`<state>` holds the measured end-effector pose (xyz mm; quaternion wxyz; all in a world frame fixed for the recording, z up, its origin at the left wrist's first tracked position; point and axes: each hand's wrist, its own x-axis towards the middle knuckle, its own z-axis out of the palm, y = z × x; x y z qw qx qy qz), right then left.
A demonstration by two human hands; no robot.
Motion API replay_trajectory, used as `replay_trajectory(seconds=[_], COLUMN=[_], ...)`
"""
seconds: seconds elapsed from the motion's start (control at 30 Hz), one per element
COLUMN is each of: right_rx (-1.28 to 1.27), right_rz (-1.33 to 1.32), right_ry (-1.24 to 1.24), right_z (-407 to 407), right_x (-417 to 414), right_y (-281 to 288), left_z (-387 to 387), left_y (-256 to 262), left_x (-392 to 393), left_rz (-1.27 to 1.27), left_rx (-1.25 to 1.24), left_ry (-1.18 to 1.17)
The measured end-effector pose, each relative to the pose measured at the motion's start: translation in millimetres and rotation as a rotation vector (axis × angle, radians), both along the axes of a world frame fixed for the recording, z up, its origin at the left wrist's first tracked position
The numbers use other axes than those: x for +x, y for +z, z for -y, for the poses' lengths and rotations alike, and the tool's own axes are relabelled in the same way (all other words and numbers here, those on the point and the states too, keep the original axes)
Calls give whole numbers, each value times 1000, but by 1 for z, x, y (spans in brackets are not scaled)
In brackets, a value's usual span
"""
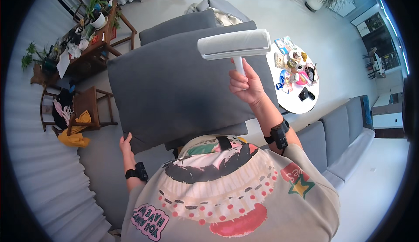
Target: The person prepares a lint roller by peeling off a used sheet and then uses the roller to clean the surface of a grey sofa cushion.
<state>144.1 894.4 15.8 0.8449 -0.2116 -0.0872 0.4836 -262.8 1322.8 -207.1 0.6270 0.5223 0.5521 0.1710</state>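
Observation:
A white lint roller [234,44] is upright in my right hand [247,81], its handle wrapped by my fingers. The wide roll hangs over the upper right part of a large dark grey cushion [183,85]; whether it touches the fabric I cannot tell. At the cushion's near left corner, my left hand [126,143] pinches the cloth, with the thumb on top. Another grey cushion [176,26] shows behind the far edge of the large one. Below the near edge, part of a further dark grey piece [240,129] peeks out.
To the right stands a round white table [291,101] with jars, packets and a black device. A grey sofa [340,137] lies beyond it. On the left are a wooden chair [86,106] with clothes and a cluttered wooden desk [108,29]. A grey blanket [222,8] is heaped behind the cushions.

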Motion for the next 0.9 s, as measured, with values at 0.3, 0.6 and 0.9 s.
replay_trajectory(seconds=[0.3, 0.6, 0.9], right_rx=[-653, -1017, -2079], right_rz=[1447, 1899, 1409], right_ry=[-157, 12, -292], right_z=[-101, -40, 255], right_x=[-50, -38, -19], right_y=[-8, -46, -52], left_z=[-3, -16, -17], left_y=[-4, -34, -55], left_x=[-1, 2, -3], left_rz=[-87, -256, -248], left_rx=[58, 215, 235], left_ry=[14, 108, 94])
